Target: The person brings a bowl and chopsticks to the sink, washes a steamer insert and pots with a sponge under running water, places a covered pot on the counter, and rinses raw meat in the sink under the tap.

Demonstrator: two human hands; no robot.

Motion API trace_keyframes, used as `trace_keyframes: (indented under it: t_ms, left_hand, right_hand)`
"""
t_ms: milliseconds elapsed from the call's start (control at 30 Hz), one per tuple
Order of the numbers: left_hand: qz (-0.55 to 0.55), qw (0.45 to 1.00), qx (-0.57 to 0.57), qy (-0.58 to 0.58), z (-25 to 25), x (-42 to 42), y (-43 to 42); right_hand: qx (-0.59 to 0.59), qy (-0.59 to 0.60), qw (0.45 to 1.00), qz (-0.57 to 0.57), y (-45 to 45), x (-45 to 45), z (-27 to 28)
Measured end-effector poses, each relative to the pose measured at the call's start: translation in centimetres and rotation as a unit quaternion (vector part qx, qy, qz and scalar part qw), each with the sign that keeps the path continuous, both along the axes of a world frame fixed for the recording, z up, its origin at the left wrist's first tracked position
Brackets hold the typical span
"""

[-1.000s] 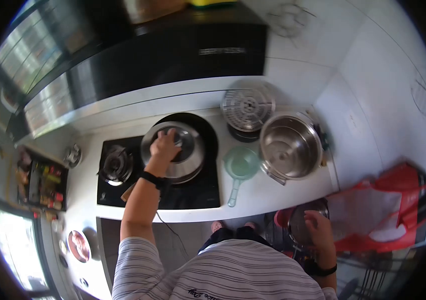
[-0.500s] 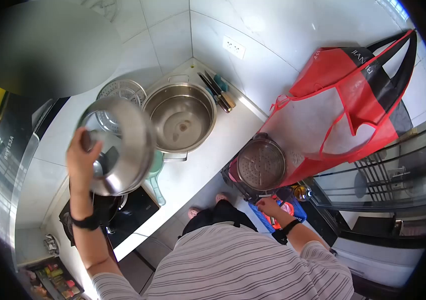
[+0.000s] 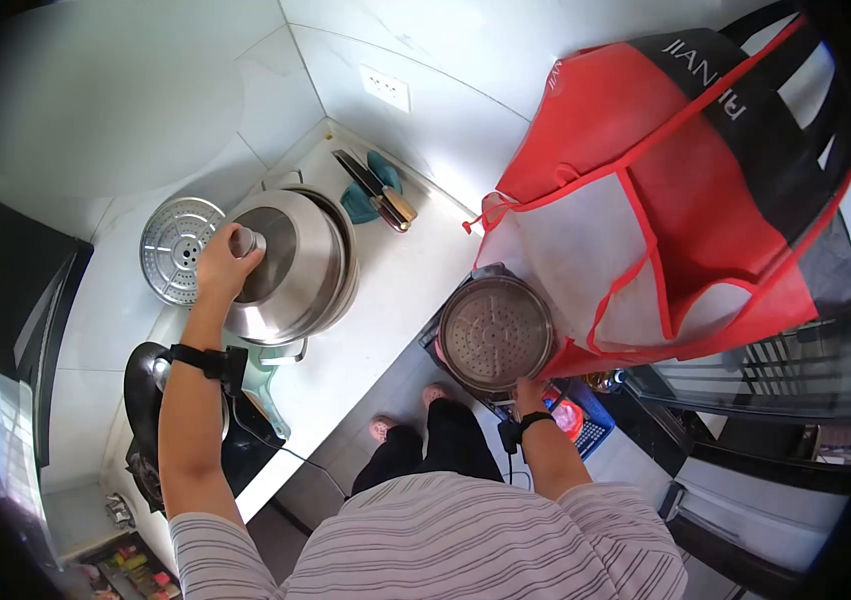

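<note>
My left hand (image 3: 223, 265) grips the knob of a domed steel lid (image 3: 298, 255) with a glass centre. The lid sits tilted over the steel pot (image 3: 348, 232) on the counter, covering most of its mouth. My right hand (image 3: 529, 398) is closed at the near edge of a steel steamer pot (image 3: 496, 335) with a perforated bottom, where its handle would be; my fingers are partly hidden. That steamer pot is off the counter's front edge, beside a large red bag.
A perforated steamer plate (image 3: 174, 245) lies left of the pot. Knives (image 3: 376, 190) lie near the wall. A green-handled item (image 3: 268, 385) is by the stove, with a black wok (image 3: 146, 400). The red bag (image 3: 646, 200) fills the right; a blue basket (image 3: 586, 430) is below.
My left hand has brought the lid rightward over the pot, uncovering the steamer plate. My right hand stays at the steamer pot's edge. The camera view has shifted.
</note>
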State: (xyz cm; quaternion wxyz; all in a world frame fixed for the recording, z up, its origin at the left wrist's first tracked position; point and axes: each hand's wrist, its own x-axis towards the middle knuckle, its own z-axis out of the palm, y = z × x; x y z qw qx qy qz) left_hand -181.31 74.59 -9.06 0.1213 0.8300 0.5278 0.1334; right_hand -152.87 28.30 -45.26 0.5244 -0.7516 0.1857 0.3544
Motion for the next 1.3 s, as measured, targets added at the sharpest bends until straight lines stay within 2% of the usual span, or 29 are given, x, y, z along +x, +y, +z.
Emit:
trace_keyframes:
  t_ms: [67, 100, 167, 200, 233, 267, 300, 333, 367, 400, 433, 467, 533, 567, 600, 700, 733, 800, 900, 967, 1033, 1067, 1200, 1267, 1300]
  left_hand:
    - [0.006, 1.0, -0.002, -0.005, -0.7, 0.0, 0.7]
    - [0.002, 1.0, 0.011, -0.011, -0.7, 0.4, 0.6]
    - [0.004, 1.0, 0.013, -0.021, -1.0, 1.1, 0.5]
    - [0.004, 0.999, 0.019, -0.032, -1.0, 1.4, 0.4]
    - [0.023, 0.999, 0.008, -0.023, -0.8, 1.8, 0.3]
    - [0.02, 0.999, 0.009, -0.027, -1.1, 1.9, 0.4]
    - [0.018, 0.999, 0.012, -0.029, -1.2, 1.8, 0.4]
    - [0.019, 0.999, -0.022, -0.021, -0.5, 1.8, 0.1]
    - [0.026, 0.999, 0.033, -0.011, -0.5, 1.6, -0.5]
    - [0.03, 0.996, 0.083, -0.001, -0.8, 1.1, -1.2]
    - [0.042, 0.996, 0.081, -0.002, -0.3, 0.6, -2.3]
    - [0.014, 0.995, 0.083, -0.05, 1.0, 0.3, -3.7]
    - [-0.014, 0.991, 0.078, -0.105, 4.1, -0.3, -7.2]
    - [-0.017, 0.992, 0.024, -0.121, 6.1, -1.0, -10.0]
    - [-0.024, 0.99, -0.028, -0.137, 7.4, -1.8, -12.8]
    - [-0.044, 0.991, 0.021, -0.121, 8.1, -6.4, -20.6]
    - [-0.033, 0.994, 0.03, -0.103, 7.8, -8.2, -23.2]
    - [0.024, 0.989, -0.002, -0.143, 7.0, -11.5, -28.9]
    - [0.144, 0.982, -0.06, -0.109, 4.9, -17.5, -38.2]
    - [0.195, 0.974, -0.032, -0.108, 3.2, -21.3, -45.4]
    - [0.273, 0.955, -0.017, -0.111, 2.2, -24.4, -53.1]
    - [0.321, 0.942, -0.012, -0.095, 2.1, -25.5, -57.4]
    - [0.469, 0.873, 0.013, -0.134, 2.0, -29.6, -76.0]
    - [0.545, 0.828, 0.016, -0.132, 1.5, -29.9, -85.4]
    - [0.578, 0.809, 0.026, -0.105, 1.3, -29.9, -89.5]
  right_hand:
    - [0.017, -0.042, 0.995, 0.091, -0.2, 1.1, -0.8]
    - [0.015, -0.04, 0.995, 0.094, 0.1, 1.1, -0.6]
    - [-0.021, -0.024, 0.999, 0.026, 1.5, 1.3, 0.8]
    - [-0.019, -0.025, 0.999, 0.037, 1.3, 1.8, 1.0]
    - [-0.16, -0.172, 0.912, 0.337, 0.0, 2.3, 0.7]
    - [-0.273, -0.304, 0.698, 0.589, -1.0, 2.8, 0.0]
    - [-0.252, -0.316, 0.745, 0.531, -2.7, 2.8, -3.7]
    - [-0.238, -0.322, 0.763, 0.507, -2.1, 2.7, -4.5]
    - [-0.222, -0.328, 0.781, 0.483, -1.4, 2.6, -5.2]
    - [-0.12, -0.176, 0.939, 0.271, -0.2, 1.8, -1.6]
    - [-0.013, -0.002, 0.999, 0.029, 1.1, 1.1, 1.6]
    - [-0.019, -0.006, 0.999, 0.037, 1.7, 0.8, 2.3]
    - [0.126, 0.136, 0.981, -0.049, 0.8, 1.1, 3.6]
    - [0.103, 0.04, 0.994, 0.024, -1.4, 2.4, -1.3]
    - [0.101, 0.033, 0.994, 0.022, -2.0, 2.6, -0.2]
    - [0.077, 0.187, 0.979, -0.011, -2.1, 2.0, 4.5]
    - [0.081, 0.184, 0.979, -0.008, -2.5, 2.0, 5.6]
    - [0.104, 0.284, 0.953, 0.029, -4.5, 1.6, 7.6]
    - [0.034, 0.28, 0.953, 0.108, -4.8, -1.0, 13.5]
    - [-0.002, 0.244, 0.958, 0.153, -5.4, -4.0, 17.2]
    - [-0.012, 0.171, 0.955, 0.242, -6.1, -6.6, 17.3]
    - [0.035, 0.097, 0.918, 0.382, -8.3, -6.9, 15.2]
    - [0.071, 0.178, 0.888, 0.419, -12.4, -14.5, 18.1]
    - [-0.006, 0.243, 0.877, 0.415, -13.8, -17.6, 17.5]
    - [-0.014, 0.174, 0.851, 0.496, -13.9, -20.4, 18.1]
